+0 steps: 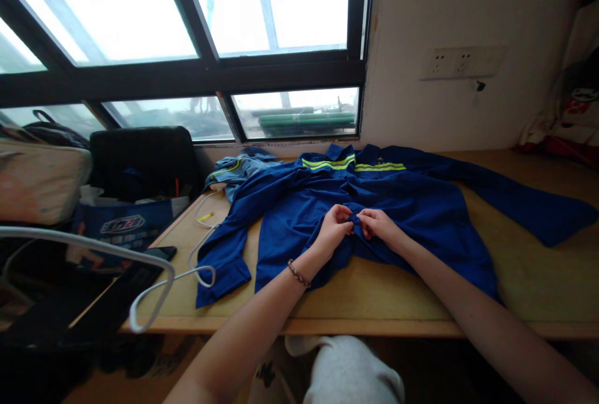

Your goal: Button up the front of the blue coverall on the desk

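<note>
A blue work jacket (pixel 421 216) with yellow-green stripes across the chest lies spread on the wooden table, collar toward the window and sleeves out to both sides. My left hand (pixel 336 228) pinches the front edge near the jacket's middle, and a braided bracelet circles that wrist. Close beside it, my right hand (pixel 374 224) pinches the same front opening from the other side. The cloth is gathered and wrinkled between my fingertips. A small fastening may sit there, but it is too small to make out.
On the wooden table (pixel 538 285), a bundled light-blue garment (pixel 234 170) lies behind the left sleeve. A white cable (pixel 171 273) loops over the table's left edge. Bags and a black chair (pixel 145 157) stand at left. Behind are the window and a wall socket (pixel 461 62).
</note>
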Demonstrator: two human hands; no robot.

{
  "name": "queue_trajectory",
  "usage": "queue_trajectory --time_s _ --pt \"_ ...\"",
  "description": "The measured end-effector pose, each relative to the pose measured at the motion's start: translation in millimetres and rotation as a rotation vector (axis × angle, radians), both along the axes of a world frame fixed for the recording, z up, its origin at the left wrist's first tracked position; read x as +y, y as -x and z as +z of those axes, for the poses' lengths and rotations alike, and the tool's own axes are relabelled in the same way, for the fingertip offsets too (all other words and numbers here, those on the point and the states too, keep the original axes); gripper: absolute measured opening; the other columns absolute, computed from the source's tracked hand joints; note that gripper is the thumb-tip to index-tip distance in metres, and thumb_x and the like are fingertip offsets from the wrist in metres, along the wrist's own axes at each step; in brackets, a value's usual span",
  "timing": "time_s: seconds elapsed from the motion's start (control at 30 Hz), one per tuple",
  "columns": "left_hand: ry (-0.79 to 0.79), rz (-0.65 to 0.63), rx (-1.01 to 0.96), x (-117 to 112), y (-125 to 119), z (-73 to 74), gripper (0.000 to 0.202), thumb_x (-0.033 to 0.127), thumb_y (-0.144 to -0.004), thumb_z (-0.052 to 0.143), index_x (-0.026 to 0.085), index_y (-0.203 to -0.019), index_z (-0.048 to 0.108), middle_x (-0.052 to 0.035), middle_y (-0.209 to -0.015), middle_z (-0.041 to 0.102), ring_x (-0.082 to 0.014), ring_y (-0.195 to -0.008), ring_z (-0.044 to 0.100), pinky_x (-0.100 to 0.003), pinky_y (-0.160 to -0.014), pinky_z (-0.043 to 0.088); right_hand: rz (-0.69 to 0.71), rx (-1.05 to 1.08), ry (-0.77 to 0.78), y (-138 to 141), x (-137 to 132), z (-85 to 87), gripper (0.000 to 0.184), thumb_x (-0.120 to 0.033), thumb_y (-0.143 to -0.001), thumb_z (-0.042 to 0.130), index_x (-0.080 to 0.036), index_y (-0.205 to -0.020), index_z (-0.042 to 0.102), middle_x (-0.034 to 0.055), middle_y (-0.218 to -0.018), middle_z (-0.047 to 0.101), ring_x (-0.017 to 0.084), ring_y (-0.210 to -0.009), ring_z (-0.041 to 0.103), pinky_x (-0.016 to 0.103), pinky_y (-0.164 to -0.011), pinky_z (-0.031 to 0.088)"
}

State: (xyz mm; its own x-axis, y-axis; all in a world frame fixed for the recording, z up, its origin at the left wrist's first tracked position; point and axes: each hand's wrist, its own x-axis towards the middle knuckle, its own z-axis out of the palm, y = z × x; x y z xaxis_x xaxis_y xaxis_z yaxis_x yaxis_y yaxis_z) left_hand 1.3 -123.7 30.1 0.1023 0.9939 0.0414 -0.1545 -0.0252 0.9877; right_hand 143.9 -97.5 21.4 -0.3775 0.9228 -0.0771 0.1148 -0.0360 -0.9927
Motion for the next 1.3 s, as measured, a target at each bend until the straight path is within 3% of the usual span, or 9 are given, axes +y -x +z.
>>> queue_trajectory --time_s 0.67,0.77,0.9,1.0,1.1,1.2,1.3 --pt "-0.011 -0.024 0.053 2.6 0.5 -3.4 0.027 0.003 -0.058 0.051 0.015 -0.081 0.046 0.0054 -0.06 0.049 -0.0058 -0.045 0.049 -0.017 -0.044 0.039 0.015 -0.031 -0.014 -0.7 0.6 -4.2 0.027 -0.042 -0.071 0.052 -0.017 -0.063 0.048 -0.0054 -0.04 0.049 0.007 -0.033 0.044 0.017 -0.035 0.034" --pt "-0.063 -0.034 0.178 4.3 0.9 -7.3 0.026 0.004 -0.058 0.05 0.015 -0.081 0.047 0.0057 -0.061 0.048 -0.0056 -0.045 0.047 -0.017 -0.044 0.039 0.043 -0.107 -0.045 -1.6 4.2 -6.5 0.026 -0.041 -0.071 0.053 -0.017 -0.063 0.048 -0.0052 -0.041 0.05 0.007 -0.034 0.046 0.017 -0.036 0.035" --pt "-0.278 -0.028 0.535 -11.0 5.9 -0.5 0.03 0.008 -0.062 0.053 0.018 -0.09 0.053 0.0024 -0.064 0.054 -0.0108 -0.056 0.052 -0.023 -0.057 0.043 0.122 -0.295 -0.107 -11.1 0.0 2.4 0.022 -0.037 -0.072 0.054 -0.017 -0.065 0.05 -0.002 -0.047 0.055 0.01 -0.043 0.052 0.021 -0.043 0.041" --pt "-0.473 -0.022 0.753 -43.4 22.4 10.0 0.048 0.013 -0.065 0.056 0.02 -0.112 0.048 -0.007 -0.093 0.06 -0.0195 -0.085 0.056 -0.032 -0.079 0.043 0.162 -0.499 -0.332 -35.3 -24.9 14.0 0.021 -0.038 -0.073 0.053 -0.017 -0.072 0.057 0.0034 -0.064 0.062 0.015 -0.06 0.058 0.027 -0.057 0.046" --pt "-0.56 0.006 1.037 -83.7 55.8 10.7 0.059 0.018 -0.069 0.056 0.02 -0.125 0.038 -0.0113 -0.122 0.047 -0.0243 -0.112 0.043 -0.04 -0.094 0.033 0.114 -0.714 -0.629 -78.4 -66.5 14.5 0.029 -0.04 -0.071 0.055 -0.02 -0.092 0.06 0.0079 -0.094 0.063 0.022 -0.087 0.056 0.035 -0.078 0.044" --pt "-0.524 0.087 1.319 -117.4 100.1 -0.6 0.046 0.024 -0.076 0.049 0.019 -0.121 0.042 -0.0111 -0.122 0.049 -0.0248 -0.113 0.042 -0.044 -0.094 0.033 -0.055 -0.936 -0.819 -134.7 -105.4 -2.4 0.045 -0.039 -0.067 0.058 -0.024 -0.109 0.056 0.0077 -0.117 0.054 0.028 -0.109 0.045 0.043 -0.091 0.036" --pt "-0.512 0.197 1.471 -138.8 138.8 -11.9 0.034 0.028 -0.08 0.044 0.018 -0.111 0.051 -0.0104 -0.115 0.055 -0.0248 -0.108 0.048 -0.043 -0.091 0.037 -0.23 -1.088 -0.929 -191.4 -127.9 -27.4 0.041 -0.037 -0.067 0.054 -0.027 -0.106 0.058 0.0045 -0.115 0.056 0.03 -0.11 0.045 0.048 -0.093 0.033"
